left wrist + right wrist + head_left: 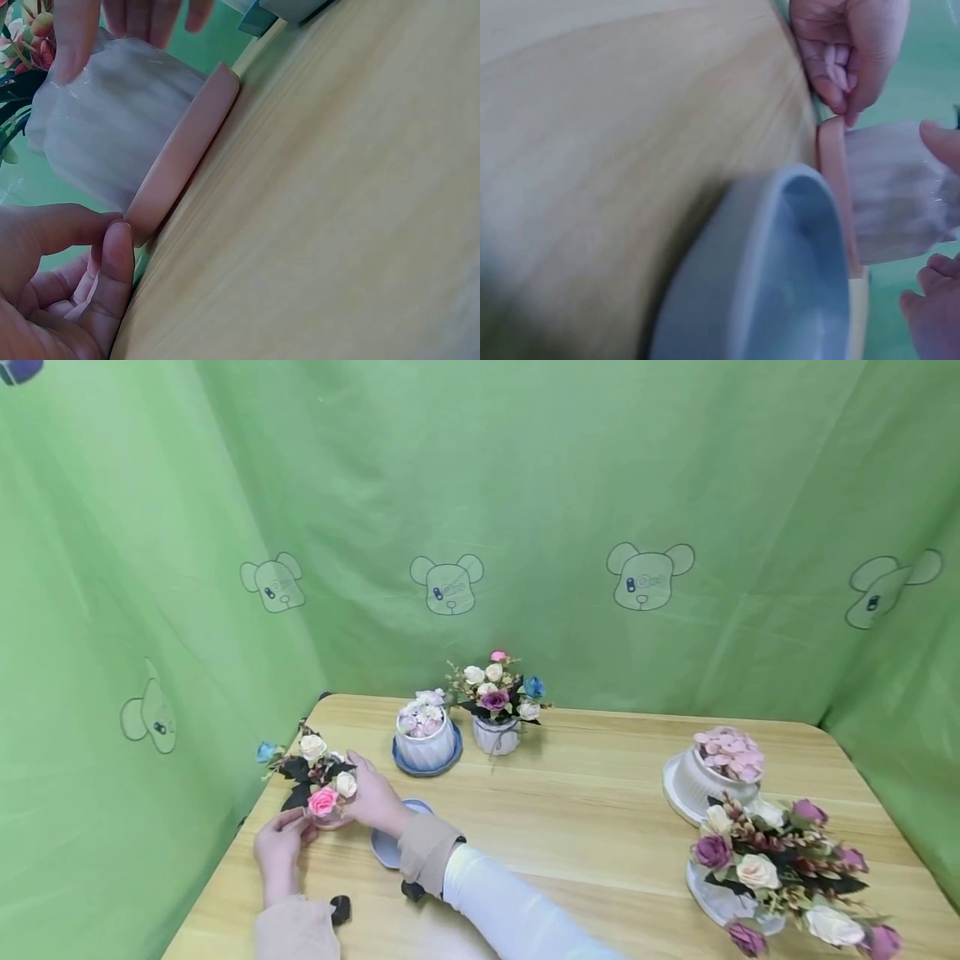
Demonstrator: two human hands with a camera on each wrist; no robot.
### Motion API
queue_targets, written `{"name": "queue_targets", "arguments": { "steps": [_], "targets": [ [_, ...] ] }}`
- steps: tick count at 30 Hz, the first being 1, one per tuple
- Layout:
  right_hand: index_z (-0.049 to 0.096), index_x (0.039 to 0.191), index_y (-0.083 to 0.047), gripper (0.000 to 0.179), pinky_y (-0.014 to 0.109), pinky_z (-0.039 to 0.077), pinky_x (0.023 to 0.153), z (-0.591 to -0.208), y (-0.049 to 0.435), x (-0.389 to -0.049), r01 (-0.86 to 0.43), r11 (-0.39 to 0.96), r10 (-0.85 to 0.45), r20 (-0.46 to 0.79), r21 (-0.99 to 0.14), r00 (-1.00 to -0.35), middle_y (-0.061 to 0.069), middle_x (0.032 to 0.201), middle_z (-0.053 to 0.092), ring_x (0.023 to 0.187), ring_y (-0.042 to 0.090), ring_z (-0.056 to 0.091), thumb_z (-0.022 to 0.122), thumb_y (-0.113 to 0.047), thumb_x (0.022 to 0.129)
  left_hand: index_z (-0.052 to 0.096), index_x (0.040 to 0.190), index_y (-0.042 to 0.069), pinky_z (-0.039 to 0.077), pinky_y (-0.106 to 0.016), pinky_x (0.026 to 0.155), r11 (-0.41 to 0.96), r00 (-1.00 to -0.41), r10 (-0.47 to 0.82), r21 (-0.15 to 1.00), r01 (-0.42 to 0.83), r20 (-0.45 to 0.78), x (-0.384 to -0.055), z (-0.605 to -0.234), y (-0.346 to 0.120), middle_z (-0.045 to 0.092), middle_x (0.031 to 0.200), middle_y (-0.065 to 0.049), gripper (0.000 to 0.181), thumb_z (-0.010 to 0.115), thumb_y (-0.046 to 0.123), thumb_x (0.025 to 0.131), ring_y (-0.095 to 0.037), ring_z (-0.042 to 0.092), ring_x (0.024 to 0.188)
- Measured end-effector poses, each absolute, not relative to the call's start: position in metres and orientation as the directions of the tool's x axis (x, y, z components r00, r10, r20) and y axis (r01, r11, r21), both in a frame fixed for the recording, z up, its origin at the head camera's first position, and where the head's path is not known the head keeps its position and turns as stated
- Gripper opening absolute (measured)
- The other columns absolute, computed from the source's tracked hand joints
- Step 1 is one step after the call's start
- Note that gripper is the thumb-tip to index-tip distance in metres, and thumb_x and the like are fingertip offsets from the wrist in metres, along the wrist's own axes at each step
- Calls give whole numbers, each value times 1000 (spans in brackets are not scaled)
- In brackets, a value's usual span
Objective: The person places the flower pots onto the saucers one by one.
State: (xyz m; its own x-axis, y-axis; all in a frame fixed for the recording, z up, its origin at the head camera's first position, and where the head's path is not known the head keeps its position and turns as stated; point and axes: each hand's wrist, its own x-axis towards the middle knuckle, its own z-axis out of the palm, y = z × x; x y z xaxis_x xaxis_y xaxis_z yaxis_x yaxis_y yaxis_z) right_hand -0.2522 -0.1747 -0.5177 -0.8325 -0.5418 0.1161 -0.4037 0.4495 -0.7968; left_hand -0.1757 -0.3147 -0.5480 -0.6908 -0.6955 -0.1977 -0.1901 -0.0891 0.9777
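Note:
At the table's left side, a whitish pot [112,120] of artificial roses [323,801] stands on a pink saucer [182,150]. Its flowers are pink, cream and blue with dark leaves. My left hand [281,847] pinches the saucer's edge between thumb and forefinger. From the other side, my right hand [375,800] grips the pot, thumb and fingers around its wall. An empty blue-grey saucer [742,292] lies close by, partly behind my right forearm in the head view.
Behind stand a white pot [423,750] on a blue saucer and a white pot of mixed roses [495,737]. To the right are a ribbed white pot [708,781] with pink blossoms and a large purple-and-cream bouquet [757,871]. Green curtains [555,485] border the table [570,810].

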Motion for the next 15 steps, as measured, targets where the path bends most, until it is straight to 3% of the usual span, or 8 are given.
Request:
{"name": "queue_targets", "arguments": {
  "steps": [8,15],
  "targets": [
    [20,154,-9,102,36,36,117,-495,-147,-243,-463,431,-605,133,-775,-785,13,157,33,139,26,42,83,-18,74,56,122,-13,60,-20,64,-106,-691,-692,976,-190,-210,-174,-548,-315,64,67,13,38,66,-3,87,-4,65,62],
    [24,154,-10,96,38,33,119,-487,-116,-248,-539,411,-611,217,-735,-761,9,157,33,143,25,36,81,-23,78,58,120,-15,59,-20,61,-91,-688,-698,977,-192,-201,-173,-546,-314,62,66,13,36,65,-3,87,-5,64,59]
  ]
}}
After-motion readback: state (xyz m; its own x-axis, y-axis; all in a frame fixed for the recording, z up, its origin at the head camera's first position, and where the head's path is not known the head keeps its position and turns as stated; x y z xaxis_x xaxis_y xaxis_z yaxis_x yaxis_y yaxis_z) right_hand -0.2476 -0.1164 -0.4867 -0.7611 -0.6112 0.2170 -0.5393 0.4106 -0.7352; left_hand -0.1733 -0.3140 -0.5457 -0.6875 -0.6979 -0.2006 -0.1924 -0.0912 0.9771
